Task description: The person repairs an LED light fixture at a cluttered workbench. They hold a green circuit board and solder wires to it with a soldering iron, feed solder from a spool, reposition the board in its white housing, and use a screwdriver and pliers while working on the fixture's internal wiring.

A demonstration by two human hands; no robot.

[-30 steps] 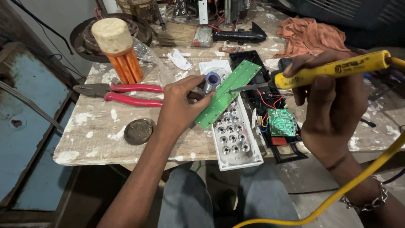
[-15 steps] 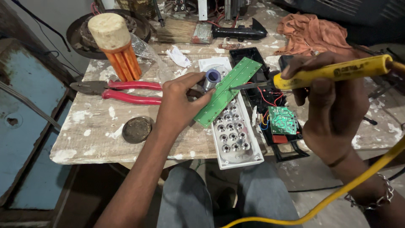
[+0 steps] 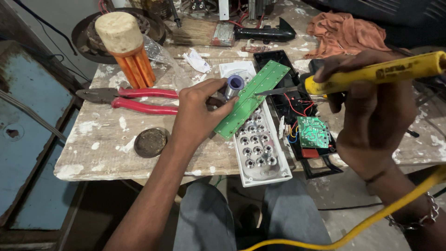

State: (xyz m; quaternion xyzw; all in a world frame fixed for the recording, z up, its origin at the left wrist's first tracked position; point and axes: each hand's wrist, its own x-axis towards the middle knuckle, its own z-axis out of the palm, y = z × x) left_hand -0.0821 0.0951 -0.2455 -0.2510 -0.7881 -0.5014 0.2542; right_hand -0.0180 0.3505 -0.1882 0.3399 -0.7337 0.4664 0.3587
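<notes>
your left hand (image 3: 197,111) rests near the middle of the paint-spattered worktop (image 3: 107,148), fingers curled and pinching the lower end of a long green circuit strip (image 3: 253,97). the strip is tilted, running from your fingertips up and away toward the back edge, lying across the top of a white reflector tray (image 3: 260,153) with rows of round cups. that tray reaches to the front edge of the worktop and hangs slightly over it.

your right hand (image 3: 371,107) is closed around a yellow soldering iron (image 3: 376,72), held nearly level above the right side of the worktop. its metal tip (image 3: 272,92) points left and meets the right edge of the green strip about halfway along it. a yellow cable (image 3: 371,223) loops down past your right wrist, off the front edge.

just behind your left fingers a small spool of solder (image 3: 234,85) stands on a white base. right of the tray lies a black housing (image 3: 297,107) with red wires and a small green circuit board (image 3: 312,131) in it. left of your left hand lie red-handled pliers (image 3: 134,100), jaws toward the left edge, and a round dark tin (image 3: 150,142) sits nearer the front. an orange cloth (image 3: 344,35) is bunched at the back right corner.
</notes>
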